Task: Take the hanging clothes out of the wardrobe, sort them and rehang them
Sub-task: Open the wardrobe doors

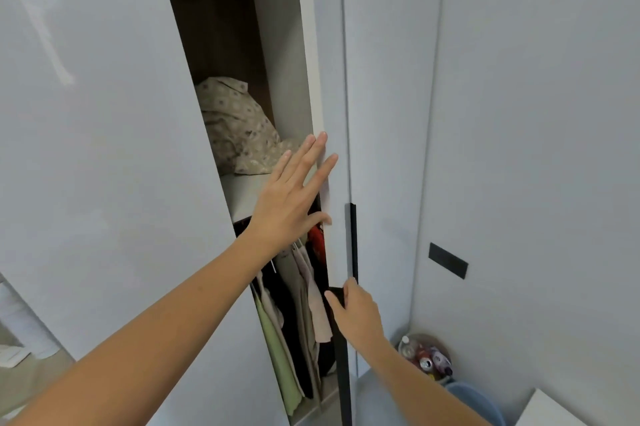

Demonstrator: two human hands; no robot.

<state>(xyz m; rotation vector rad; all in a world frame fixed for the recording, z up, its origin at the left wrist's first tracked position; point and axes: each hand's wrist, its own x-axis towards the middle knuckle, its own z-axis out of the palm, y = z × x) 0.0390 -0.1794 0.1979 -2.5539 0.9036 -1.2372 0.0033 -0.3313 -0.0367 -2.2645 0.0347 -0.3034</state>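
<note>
The white wardrobe stands partly open, its left door (104, 148) swung out toward me. My left hand (294, 197) is spread flat, fingertips touching the edge of the right door (332, 114). My right hand (353, 315) grips the black vertical handle (352, 242) of that door near its lower part. Inside the gap hang several clothes (298, 321): a light green piece, beige and pink ones, dark ones and something red. A patterned beige bundle (235, 128) lies on the shelf above them.
A grey wall with a black plate (447, 260) is on the right. On the floor at the lower right are a bin of bottles and cans (426, 356), a blue basin (478, 401) and a white box corner (554, 411).
</note>
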